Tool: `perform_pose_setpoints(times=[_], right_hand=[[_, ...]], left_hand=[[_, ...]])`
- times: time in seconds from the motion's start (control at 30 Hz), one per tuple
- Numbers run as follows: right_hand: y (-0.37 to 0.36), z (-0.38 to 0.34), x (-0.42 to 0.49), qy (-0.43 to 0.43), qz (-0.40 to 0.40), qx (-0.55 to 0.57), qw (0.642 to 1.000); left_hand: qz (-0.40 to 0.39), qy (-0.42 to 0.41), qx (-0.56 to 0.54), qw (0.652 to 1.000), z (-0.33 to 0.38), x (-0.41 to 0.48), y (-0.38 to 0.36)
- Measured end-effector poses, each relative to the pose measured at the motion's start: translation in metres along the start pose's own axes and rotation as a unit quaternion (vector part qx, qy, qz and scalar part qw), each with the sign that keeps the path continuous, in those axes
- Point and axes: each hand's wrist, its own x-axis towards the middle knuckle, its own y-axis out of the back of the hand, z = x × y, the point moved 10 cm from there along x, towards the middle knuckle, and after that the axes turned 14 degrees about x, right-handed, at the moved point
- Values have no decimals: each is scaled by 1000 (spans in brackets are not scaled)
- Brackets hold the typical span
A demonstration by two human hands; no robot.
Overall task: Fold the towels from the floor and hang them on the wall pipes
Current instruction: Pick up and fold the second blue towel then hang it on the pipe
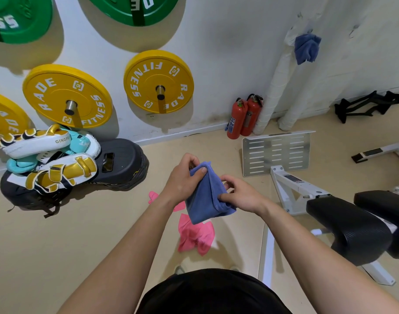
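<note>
Open floor [58, 234] fills lower left. At centre the left hand [182, 177] pinches the folded blue towel [205, 202] at its top, and the right hand [241, 196] grips its side. The towel half hides a pink towel [196, 236] below. Upper right, wall pipes [274, 91] carry a blue cloth [306, 47].

The blue towel [205, 198] is seen to be soft, matt terry cloth with a fine nap. The same fuzzy cloth is shown by the pink towel [195, 236] and the hung blue towel [306, 48]. The pipes [274, 87] are wrapped in matt white tape laid in ridged spirals. A smooth, faintly shiny finish is carried by the yellow plates [67, 87], whose pegs [70, 106] are polished metal. The fire extinguishers [236, 120] are coated in glossy red paint. The slotted plate [276, 152] is made of bare, dull-silver metal. The black pads [350, 225] are covered in a ribbed, semi-gloss skin. The strike pads [49, 159] are finished in glossy gold and white leather-like material. The floor [58, 245] is matt and smooth.
</note>
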Motion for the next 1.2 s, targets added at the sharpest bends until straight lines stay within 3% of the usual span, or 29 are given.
perform_pose_setpoints(times=[0.1, 0.2, 0.3, 0.47, 0.53, 0.7, 0.87, 1.0, 1.2], right_hand=[[-3, 19, -4, -86, -14, 2, 996], [-4, 24, -8, -116, -28, 2, 993], [-7, 20, -7, -88, -56, -51, 993], [-5, -13, 3, 18, -47, -293, 955], [-5, -16, 5, 27, -39, -269, 962], [-3, -18, -6, 82, 8, -89, 993], [-3, -25, -14, 152, 52, -132, 978], [8, -22, -14, 159, 94, -139, 973], [16, -21, -16, 144, 122, -245, 951]], left_hand=[[14, 6, -7, 1000, -4, 0, 6], [16, 12, 6, 1000, -8, -1, 6], [-12, 12, 39, 999, -16, 1, -1], [-33, 34, 89, 995, -28, 7, -2], [-25, 50, 86, 995, -31, 7, 1], [5, 81, 48, 996, -39, 9, 11], [26, 131, -6, 991, -52, 7, 12], [28, 142, -5, 990, -55, 5, 9], [12, 144, 10, 989, -55, 1, 2]])
